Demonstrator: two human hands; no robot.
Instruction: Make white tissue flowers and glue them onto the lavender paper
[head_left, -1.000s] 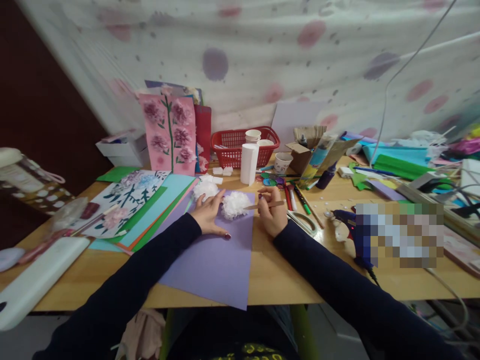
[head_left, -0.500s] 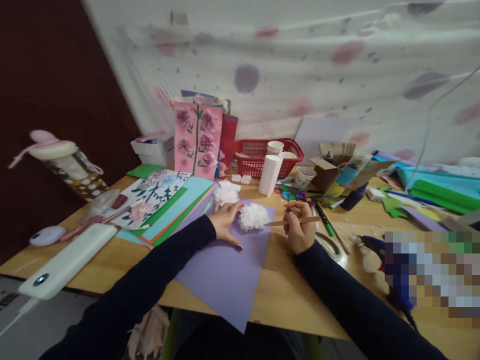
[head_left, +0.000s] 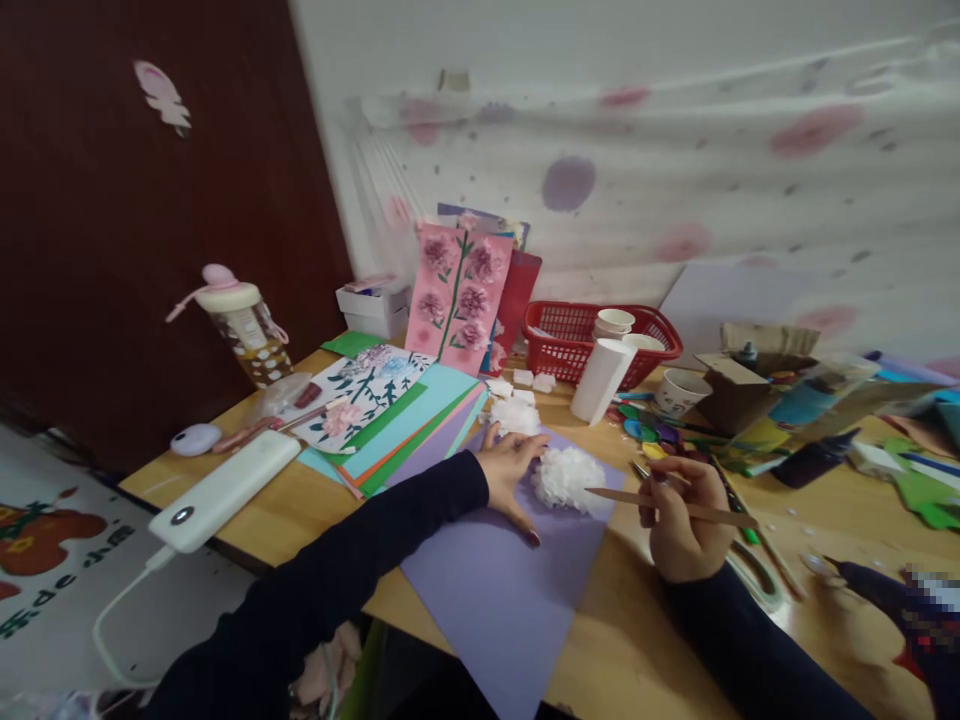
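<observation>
A fluffy white paper pompom rests near the top of a purple sheet of paper. My left hand lies on the sheet just left of the pompom, fingers and thumb spread around that side; its fingertips are close to the pompom, though contact is hard to tell. In my right hand is a pointed wooden stick, gripped with the fingers closed. Its tip points left and overlaps the right edge of the pompom. Another white tissue bundle sits behind my left hand.
Coloured paper sheets and a white power bank occupy the left. Behind stand a red basket, a white paper roll and a paper cup. Scissors and a glue gun lie right.
The view has turned left, so everything sits further right in the picture. The stick's tip now reaches slightly further over the pompom's right side. My left hand stays beside the pompom.
</observation>
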